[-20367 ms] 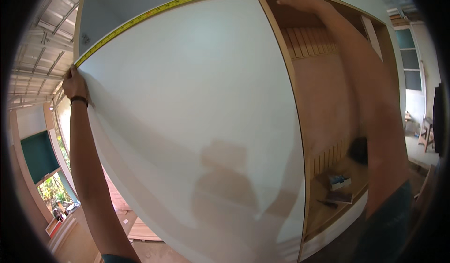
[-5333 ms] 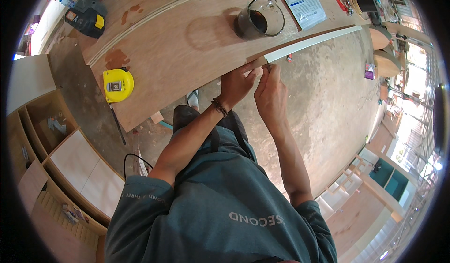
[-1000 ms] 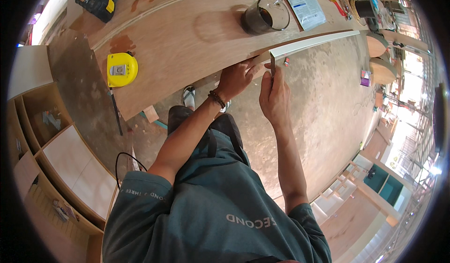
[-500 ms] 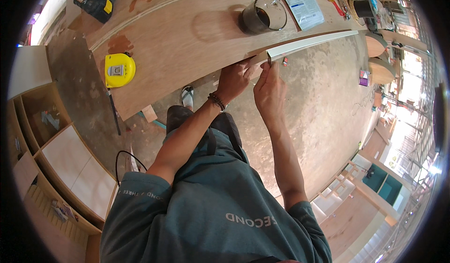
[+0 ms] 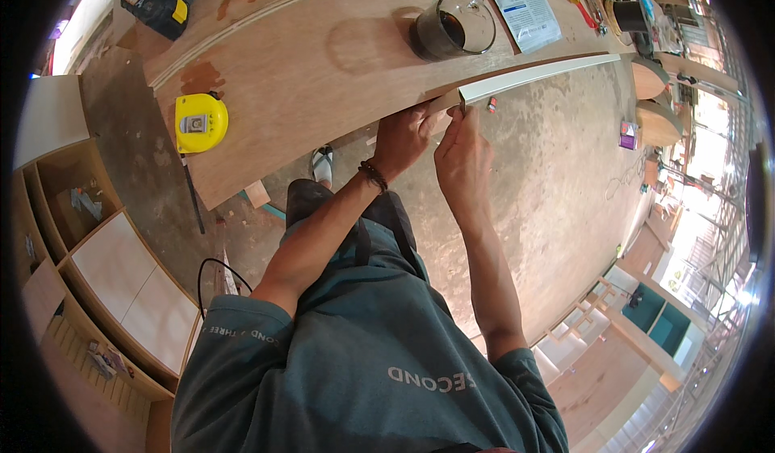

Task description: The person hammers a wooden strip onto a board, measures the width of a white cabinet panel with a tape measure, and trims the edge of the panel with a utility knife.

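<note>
A long, narrow white-faced strip [image 5: 537, 77] runs along the near edge of the plywood worktop [image 5: 282, 90]. Bare wood [image 5: 443, 102] shows at its left end. My left hand [image 5: 400, 142] is closed round that wood end, its fingertips partly hidden by the worktop edge. Right beside it, my right hand [image 5: 463, 166] pinches thumb and finger together at the corner where the white face begins. A small dark sliver shows at that pinch, too small to name.
A glass mug [image 5: 454, 29] of dark drink stands on the worktop, near a printed packet [image 5: 525, 13]. A yellow tape measure [image 5: 202, 123] lies at the left end. A black tool battery [image 5: 157, 7] sits at far left. Cabinets [image 5: 121, 283] stand at left on the concrete floor.
Both hands keep their place at the strip's end, the right shifting very slightly left and down. The view has tilted a little, so the tape measure appears slightly further left.
</note>
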`<move>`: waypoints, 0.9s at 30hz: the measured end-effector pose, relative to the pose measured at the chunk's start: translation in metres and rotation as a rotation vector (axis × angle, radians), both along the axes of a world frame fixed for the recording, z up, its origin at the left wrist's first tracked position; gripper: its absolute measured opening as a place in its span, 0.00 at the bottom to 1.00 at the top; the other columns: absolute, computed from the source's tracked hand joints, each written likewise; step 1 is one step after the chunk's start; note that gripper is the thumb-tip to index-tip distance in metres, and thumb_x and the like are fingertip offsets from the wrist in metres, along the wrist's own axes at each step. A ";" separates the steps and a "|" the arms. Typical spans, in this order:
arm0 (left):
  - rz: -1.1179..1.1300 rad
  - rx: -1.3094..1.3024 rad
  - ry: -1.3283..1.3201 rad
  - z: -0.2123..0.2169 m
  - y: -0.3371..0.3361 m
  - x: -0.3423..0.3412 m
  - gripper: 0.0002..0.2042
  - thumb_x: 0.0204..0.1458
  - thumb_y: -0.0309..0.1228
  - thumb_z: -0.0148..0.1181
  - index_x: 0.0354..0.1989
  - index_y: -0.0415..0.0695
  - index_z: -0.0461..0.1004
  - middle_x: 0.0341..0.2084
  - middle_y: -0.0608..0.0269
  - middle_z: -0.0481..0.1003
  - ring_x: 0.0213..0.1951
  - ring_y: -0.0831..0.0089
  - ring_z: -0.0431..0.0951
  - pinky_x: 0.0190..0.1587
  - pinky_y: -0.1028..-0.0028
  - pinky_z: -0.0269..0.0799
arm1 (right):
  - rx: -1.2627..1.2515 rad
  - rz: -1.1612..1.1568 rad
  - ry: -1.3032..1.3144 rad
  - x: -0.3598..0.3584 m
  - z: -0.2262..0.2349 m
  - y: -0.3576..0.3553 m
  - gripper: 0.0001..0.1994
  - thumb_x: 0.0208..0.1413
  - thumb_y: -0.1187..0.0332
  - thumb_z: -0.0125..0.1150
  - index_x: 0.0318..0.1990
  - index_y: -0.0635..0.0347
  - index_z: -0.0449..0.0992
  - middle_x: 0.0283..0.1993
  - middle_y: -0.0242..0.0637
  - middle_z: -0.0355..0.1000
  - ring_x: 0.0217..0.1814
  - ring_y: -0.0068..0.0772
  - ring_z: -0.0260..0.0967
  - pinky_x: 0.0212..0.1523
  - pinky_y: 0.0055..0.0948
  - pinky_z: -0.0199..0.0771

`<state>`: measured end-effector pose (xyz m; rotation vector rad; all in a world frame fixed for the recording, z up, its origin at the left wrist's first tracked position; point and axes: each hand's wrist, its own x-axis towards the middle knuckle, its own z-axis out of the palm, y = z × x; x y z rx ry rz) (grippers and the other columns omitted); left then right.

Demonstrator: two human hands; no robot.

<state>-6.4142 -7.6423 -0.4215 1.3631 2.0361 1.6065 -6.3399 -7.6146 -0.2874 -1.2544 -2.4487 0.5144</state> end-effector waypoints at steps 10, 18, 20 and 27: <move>-0.030 -0.144 -0.071 -0.003 -0.002 0.002 0.16 0.54 0.33 0.62 0.50 0.43 0.80 0.44 0.49 0.81 0.47 0.49 0.79 0.53 0.56 0.72 | -0.029 0.009 0.006 0.002 -0.002 0.004 0.09 0.70 0.71 0.47 0.51 0.65 0.69 0.36 0.58 0.77 0.35 0.66 0.75 0.28 0.54 0.73; -0.067 -0.128 -0.089 0.010 -0.002 -0.007 0.17 0.56 0.34 0.59 0.52 0.41 0.78 0.46 0.48 0.80 0.49 0.48 0.77 0.54 0.54 0.70 | -0.099 0.034 -0.096 -0.002 0.001 0.009 0.10 0.71 0.69 0.45 0.50 0.65 0.68 0.36 0.59 0.77 0.35 0.67 0.74 0.28 0.55 0.72; -0.103 -0.164 -0.110 0.012 -0.005 -0.007 0.17 0.57 0.35 0.58 0.52 0.41 0.78 0.46 0.47 0.80 0.49 0.47 0.77 0.55 0.54 0.70 | -0.131 0.020 -0.115 -0.002 -0.003 0.008 0.09 0.71 0.68 0.45 0.49 0.65 0.68 0.35 0.59 0.76 0.35 0.67 0.74 0.28 0.56 0.71; -0.121 -0.199 -0.278 0.008 -0.011 -0.003 0.17 0.58 0.36 0.57 0.53 0.42 0.78 0.45 0.45 0.80 0.49 0.47 0.78 0.54 0.53 0.71 | -0.152 -0.020 -0.109 -0.001 -0.008 0.008 0.08 0.70 0.70 0.46 0.48 0.65 0.67 0.35 0.59 0.77 0.35 0.66 0.74 0.29 0.57 0.71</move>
